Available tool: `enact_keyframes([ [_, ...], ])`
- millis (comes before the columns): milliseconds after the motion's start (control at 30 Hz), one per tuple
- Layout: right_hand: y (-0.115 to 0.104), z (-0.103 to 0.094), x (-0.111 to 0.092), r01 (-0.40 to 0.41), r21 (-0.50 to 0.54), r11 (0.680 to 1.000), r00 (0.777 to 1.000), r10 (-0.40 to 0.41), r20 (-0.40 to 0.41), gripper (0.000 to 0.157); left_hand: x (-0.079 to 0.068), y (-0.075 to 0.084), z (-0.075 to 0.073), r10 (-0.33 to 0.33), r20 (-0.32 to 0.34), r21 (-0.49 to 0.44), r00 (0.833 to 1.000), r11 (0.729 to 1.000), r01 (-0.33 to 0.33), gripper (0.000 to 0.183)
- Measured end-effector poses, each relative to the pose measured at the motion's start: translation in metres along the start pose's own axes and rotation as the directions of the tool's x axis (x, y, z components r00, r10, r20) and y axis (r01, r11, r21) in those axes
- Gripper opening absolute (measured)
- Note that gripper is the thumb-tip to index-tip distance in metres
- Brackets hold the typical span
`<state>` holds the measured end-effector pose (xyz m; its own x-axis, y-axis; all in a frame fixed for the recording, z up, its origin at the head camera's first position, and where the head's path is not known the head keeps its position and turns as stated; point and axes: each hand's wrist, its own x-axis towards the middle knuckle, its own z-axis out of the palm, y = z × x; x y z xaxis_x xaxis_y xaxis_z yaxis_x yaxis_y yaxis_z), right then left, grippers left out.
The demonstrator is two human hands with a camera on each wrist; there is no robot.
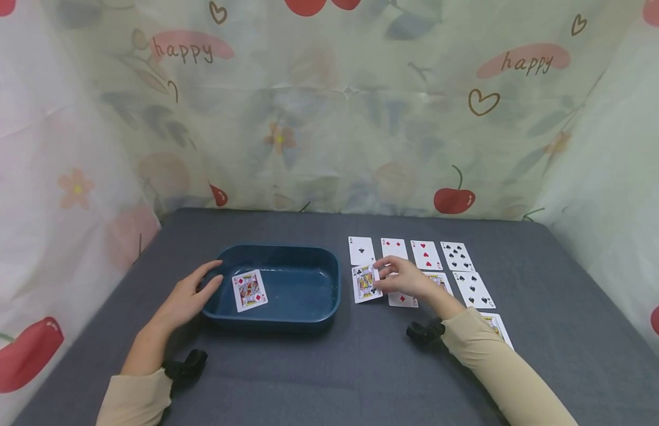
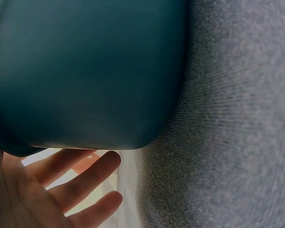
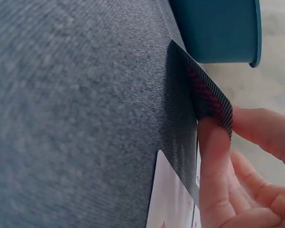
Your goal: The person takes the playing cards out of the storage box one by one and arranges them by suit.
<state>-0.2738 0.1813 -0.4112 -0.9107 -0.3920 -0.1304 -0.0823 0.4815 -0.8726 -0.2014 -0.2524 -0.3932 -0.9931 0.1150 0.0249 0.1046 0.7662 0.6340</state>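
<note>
My right hand (image 1: 404,277) pinches a king of clubs playing card (image 1: 364,283) by its right edge. In the right wrist view that card (image 3: 209,90) stands tilted off the cloth, bent between thumb and finger. At the left end of a dark blue tray (image 1: 287,324), my left hand (image 1: 188,299) holds the rim, thumb over it. The left wrist view shows the left fingers (image 2: 88,183) loosely spread outside the tray's wall. Inside the tray lies one face-up card, a king of diamonds (image 1: 249,290).
Face-up cards lie in rows right of the tray: an ace of clubs (image 1: 361,251), a heart card (image 1: 426,255) and spade cards (image 1: 473,290) among them. My right sleeve (image 1: 500,367) partly covers a face card (image 1: 497,326). A grey cloth (image 1: 319,378) covers the table; a printed curtain (image 1: 340,130) surrounds it.
</note>
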Motion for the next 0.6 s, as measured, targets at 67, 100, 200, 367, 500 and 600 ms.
enact_keyframes([
  [67, 0.001, 0.0008, 0.0004, -0.002, -0.014, 1.0, 1.0, 0.002, 0.004, 0.047, 0.0001, -0.0002, 0.0002, -0.001, 0.002, 0.001, 1.0, 1.0, 0.001, 0.056],
  [100, 0.0013, 0.0012, 0.0005, -0.003, -0.016, 1.0, 1.0, 0.003, 0.007, 0.046, 0.0002, -0.0004, 0.0003, -0.002, 0.002, 0.001, 1.0, 1.0, 0.002, 0.055],
  [200, 0.0008, 0.0016, -0.0001, -0.022, -0.03, 0.999, 1.0, 0.023, 0.012, 0.046, 0.0003, -0.0005, 0.0002, -0.006, 0.005, 0.0, 1.0, 1.0, 0.006, 0.055],
  [367, -0.0036, -0.0019, -0.0039, -0.054, -0.096, 0.994, 0.998, 0.057, 0.024, 0.046, 0.0004, -0.0006, 0.0001, -0.001, 0.003, -0.002, 1.0, 1.0, 0.001, 0.055],
  [500, -0.0069, -0.0053, -0.0062, -0.053, -0.121, 0.991, 0.997, 0.059, 0.046, 0.045, 0.0005, -0.0006, 0.0001, 0.004, 0.002, -0.001, 1.0, 1.0, -0.004, 0.055],
  [600, -0.0076, -0.0069, -0.0067, -0.054, -0.128, 0.99, 0.997, 0.061, 0.047, 0.044, 0.0005, -0.0008, 0.0002, 0.005, 0.002, -0.003, 1.0, 1.0, -0.005, 0.055],
])
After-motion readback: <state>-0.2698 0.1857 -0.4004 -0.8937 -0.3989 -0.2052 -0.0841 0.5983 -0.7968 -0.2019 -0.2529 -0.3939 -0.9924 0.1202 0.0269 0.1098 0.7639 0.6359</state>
